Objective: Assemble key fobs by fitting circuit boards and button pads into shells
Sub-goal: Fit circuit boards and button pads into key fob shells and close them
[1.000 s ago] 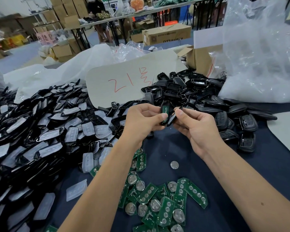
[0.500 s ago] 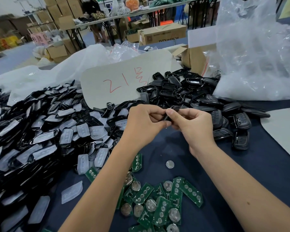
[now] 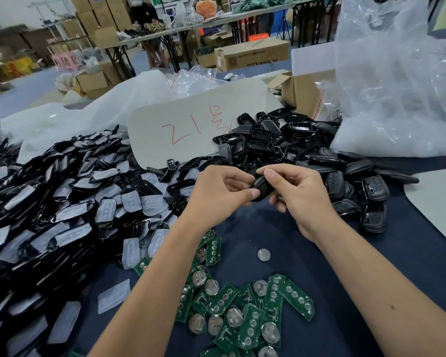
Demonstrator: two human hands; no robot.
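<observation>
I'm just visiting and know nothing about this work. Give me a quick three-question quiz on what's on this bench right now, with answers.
1. True or false: both hands hold the same black plastic key fob shell.
2. Which lies nearest the person? A) green rectangular circuit boards B) heap of black shells with translucent white rubber button pads C) grey card with red handwriting
3. Fill in: a lone round silver ____ lies on the dark blue table cover between the boards and the hands.

Key: 1 true: left hand and right hand both pinch it. 2 A. 3 coin cell.
</observation>
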